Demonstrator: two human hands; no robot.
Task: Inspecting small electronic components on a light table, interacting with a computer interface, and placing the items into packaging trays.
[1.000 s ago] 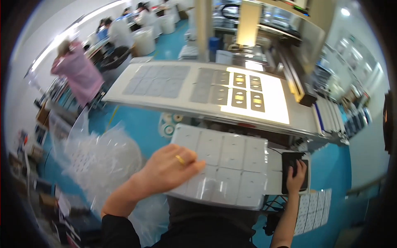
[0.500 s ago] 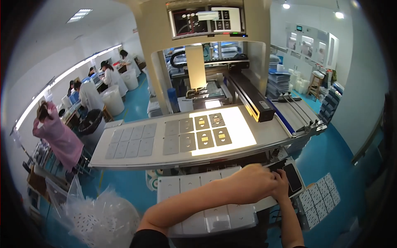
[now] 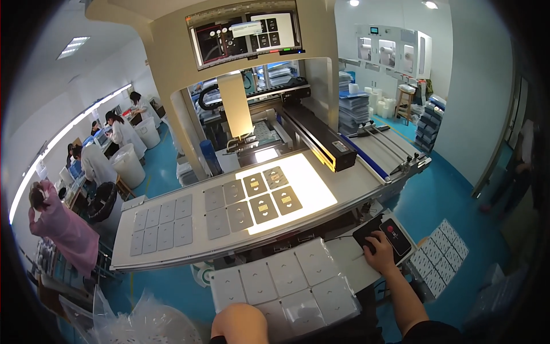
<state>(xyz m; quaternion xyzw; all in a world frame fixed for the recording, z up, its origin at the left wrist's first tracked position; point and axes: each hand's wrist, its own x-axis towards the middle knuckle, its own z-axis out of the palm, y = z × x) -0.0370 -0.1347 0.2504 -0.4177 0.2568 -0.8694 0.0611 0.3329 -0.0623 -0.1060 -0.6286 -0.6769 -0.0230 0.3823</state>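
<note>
My right hand (image 3: 378, 250) rests with bent fingers on a small black computer mouse (image 3: 370, 246), mostly hidden beneath it, on a black pad. Beside it lies a phone (image 3: 396, 236), its dark screen lit with a red mark. My left arm (image 3: 240, 324) shows only as a rounded, bent part at the lower edge; its fingers are hidden. Just beyond it sits a stack of pale grey sheets (image 3: 295, 270), divided into rectangular panels and partly under clear film.
Ahead, a long machine table (image 3: 172, 252) carries grey rectangular cards, several over a lit panel (image 3: 315, 195). A black beam (image 3: 321, 140) and a monitor (image 3: 246, 31) stand above. A patterned sheet (image 3: 441, 258) lies at right, clear plastic bags (image 3: 137, 321) at lower left. Other people work far left.
My left arm has drawn back from beside my right hand to the lower edge. My right hand now lies on the mouse. The phone screen has lit up, and the view has shifted right.
</note>
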